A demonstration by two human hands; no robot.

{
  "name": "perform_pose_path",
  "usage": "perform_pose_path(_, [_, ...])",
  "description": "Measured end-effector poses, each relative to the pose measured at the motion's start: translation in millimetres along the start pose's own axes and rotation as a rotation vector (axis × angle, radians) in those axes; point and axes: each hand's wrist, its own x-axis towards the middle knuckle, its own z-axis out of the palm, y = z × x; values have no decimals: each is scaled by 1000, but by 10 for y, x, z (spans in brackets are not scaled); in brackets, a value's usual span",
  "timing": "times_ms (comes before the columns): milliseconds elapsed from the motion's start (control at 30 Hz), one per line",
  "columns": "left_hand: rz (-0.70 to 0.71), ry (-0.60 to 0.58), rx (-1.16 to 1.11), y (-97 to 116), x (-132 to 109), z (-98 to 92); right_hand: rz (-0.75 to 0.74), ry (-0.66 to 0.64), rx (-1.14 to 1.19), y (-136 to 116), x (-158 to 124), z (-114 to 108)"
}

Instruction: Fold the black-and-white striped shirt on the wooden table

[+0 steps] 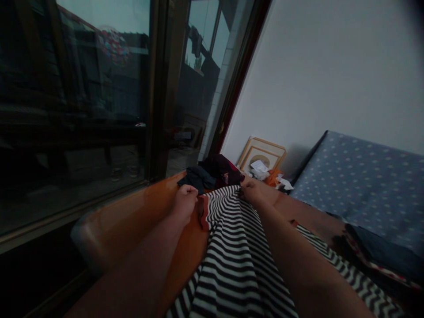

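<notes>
The striped cloth (238, 256) lies spread along the orange table (132, 216) in front of me, running from its far hem between my hands back toward my body, with one part trailing off to my right. My left hand (185, 196) is curled into a fist and pinches the hem corner by the red trim. My right hand (253, 192) is closed on the hem at the other side, though it is too blurred to make out the fingers.

The biggest risk I see is the cloth's own weight. So much of it hangs toward me that, if either pinch loosens, that corner could slide back and bunch up. The hold is only on the edge, so a sharp tug could also stretch the trim or pull the stripes askew. The light is dim, and I could easily miss a crease.

Around me, the glass door (82, 88) fills the left side, and a blue spotted mattress (364, 185) stands off to the right. A dark garment (380, 251) lies beside the trailing stripes and could get caught up with them. The pile of dark clothes (212, 174) sits just beyond my hands, touching or nearly touching the hem, and blocks the table ahead. Further back, picture frames (261, 152) lean on the wall, with scraps of paper (260, 166) in front of them
</notes>
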Motion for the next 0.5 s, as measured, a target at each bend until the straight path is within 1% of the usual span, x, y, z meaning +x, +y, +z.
perform_pose_path(67, [-63,-44,-43,7,14,-5,6,12,5,18,-32,43])
perform_pose_path(133, [-38,-97,12,-7,8,-3,-1,7,-5,59,-71,66])
perform_pose_path(167, [4,-113,93,-17,1,-5,-8,2,-13,81,-88,66])
perform_pose_path(233, [96,-164,330,-35,-17,-19,-32,-12,-34,108,-114,50])
perform_pose_path(333, [163,-331,658,-35,-45,-60,-105,-57,-63,69,-146,35])
perform_pose_path(400, [174,-381,755,-22,-58,-82,-179,-139,-71,-6,-184,66])
perform_pose_path(500, [155,-346,717,-19,-64,-86,-280,-333,-69,-139,-277,170])
